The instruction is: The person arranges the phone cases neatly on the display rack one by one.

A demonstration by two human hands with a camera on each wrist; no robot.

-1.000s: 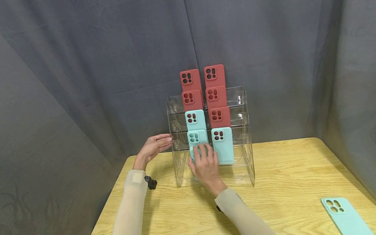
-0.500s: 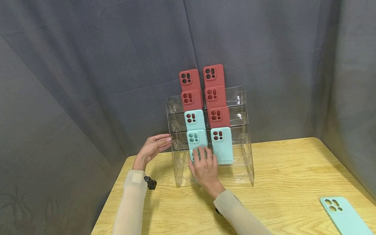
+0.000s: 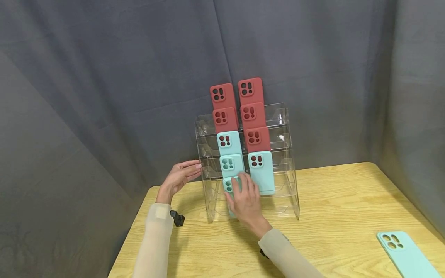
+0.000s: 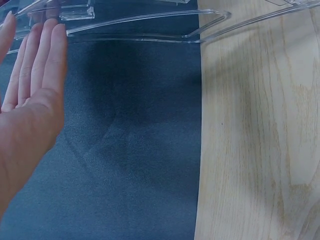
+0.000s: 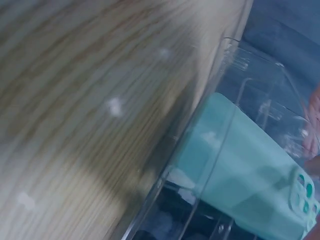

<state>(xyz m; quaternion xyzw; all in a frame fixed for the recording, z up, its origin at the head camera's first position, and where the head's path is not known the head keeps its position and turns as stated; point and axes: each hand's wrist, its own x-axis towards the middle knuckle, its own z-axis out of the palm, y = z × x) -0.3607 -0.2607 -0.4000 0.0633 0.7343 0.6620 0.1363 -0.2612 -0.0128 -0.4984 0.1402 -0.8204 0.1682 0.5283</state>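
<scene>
A clear acrylic tiered rack (image 3: 286, 133) holds red and turquoise phone cases in two columns. My right hand (image 3: 247, 202) is at the lowest turquoise phone case (image 3: 228, 185) of the left column, thumb and fingers extended over its face and top edge. Much of that case is hidden by the hand; in the right wrist view the same turquoise case (image 5: 250, 165) stands behind the rack's clear front lip. Straight fingers of my left hand (image 3: 180, 177) touch the rack's left side panel, as the left wrist view of this hand (image 4: 40, 90) also shows.
Another turquoise phone case (image 3: 410, 253) lies on the wooden table (image 3: 333, 216) at the front right, cut off by the frame's edge. A grey curtain (image 3: 139, 77) hangs behind the table and along its sides.
The right hand's fingers have shifted slightly right off the lowest left case, so its camera cutouts show more. The left hand stays against the rack.
</scene>
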